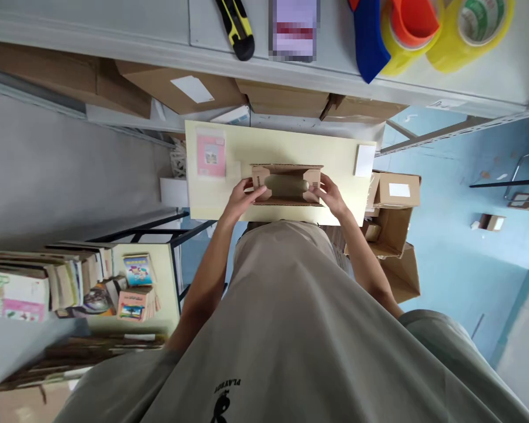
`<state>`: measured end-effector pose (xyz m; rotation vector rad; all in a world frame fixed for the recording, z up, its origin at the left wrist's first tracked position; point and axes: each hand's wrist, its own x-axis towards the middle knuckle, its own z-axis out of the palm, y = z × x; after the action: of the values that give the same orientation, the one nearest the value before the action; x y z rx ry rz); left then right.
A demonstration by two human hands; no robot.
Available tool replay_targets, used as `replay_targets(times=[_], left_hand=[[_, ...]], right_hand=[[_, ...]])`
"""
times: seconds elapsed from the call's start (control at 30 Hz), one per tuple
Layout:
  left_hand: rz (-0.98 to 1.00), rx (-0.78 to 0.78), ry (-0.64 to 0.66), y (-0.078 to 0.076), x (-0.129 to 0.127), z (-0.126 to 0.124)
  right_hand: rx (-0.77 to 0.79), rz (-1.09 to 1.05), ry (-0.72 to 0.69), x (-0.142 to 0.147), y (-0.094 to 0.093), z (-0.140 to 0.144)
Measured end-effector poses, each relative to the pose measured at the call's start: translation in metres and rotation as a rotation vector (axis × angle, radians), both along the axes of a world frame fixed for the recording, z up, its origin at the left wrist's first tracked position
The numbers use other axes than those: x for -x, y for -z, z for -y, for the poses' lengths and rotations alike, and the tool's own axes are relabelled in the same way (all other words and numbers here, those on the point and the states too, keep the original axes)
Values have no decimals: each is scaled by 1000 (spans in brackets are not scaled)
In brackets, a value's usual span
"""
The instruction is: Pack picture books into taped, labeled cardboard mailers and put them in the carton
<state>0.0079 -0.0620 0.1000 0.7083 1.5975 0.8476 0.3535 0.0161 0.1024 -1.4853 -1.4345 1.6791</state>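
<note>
A small brown cardboard box (287, 169) stands on the pale yellow tabletop (335, 153) in front of my body. Its upper side is open, and small end flaps are folded inward at both short ends. The pale surface shows through the middle of it. My left hand (241, 198) grips the left end, thumb over the flap and fingers along the outside. At the right end my right hand (332, 195) holds the wall in the same way. A pink booklet (211, 155) lies to the left of the box, and a white flat stack (364, 160) lies at the tabletop's right edge.
A shelf above carries a yellow-black utility knife (237, 32), a blue tape dispenser (372, 44) and a yellow tape roll (452, 38). Larger cartons (286, 98) sit beneath it. Books (70, 267) fill a side table at left; open boxes (394, 229) are stacked at right.
</note>
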Motion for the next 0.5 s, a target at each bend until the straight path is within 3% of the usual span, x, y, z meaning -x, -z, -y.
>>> replay_targets(times=[0.17, 0.33, 0.5], left_hand=[[-94, -27, -40, 8, -8, -9], [-199, -55, -93, 7, -1, -4], [-184, -140, 67, -10, 1, 4]], right_hand=[[7, 23, 37, 6, 17, -3], [-29, 109, 68, 8, 8, 4], [-107, 151, 139, 13, -6, 13]])
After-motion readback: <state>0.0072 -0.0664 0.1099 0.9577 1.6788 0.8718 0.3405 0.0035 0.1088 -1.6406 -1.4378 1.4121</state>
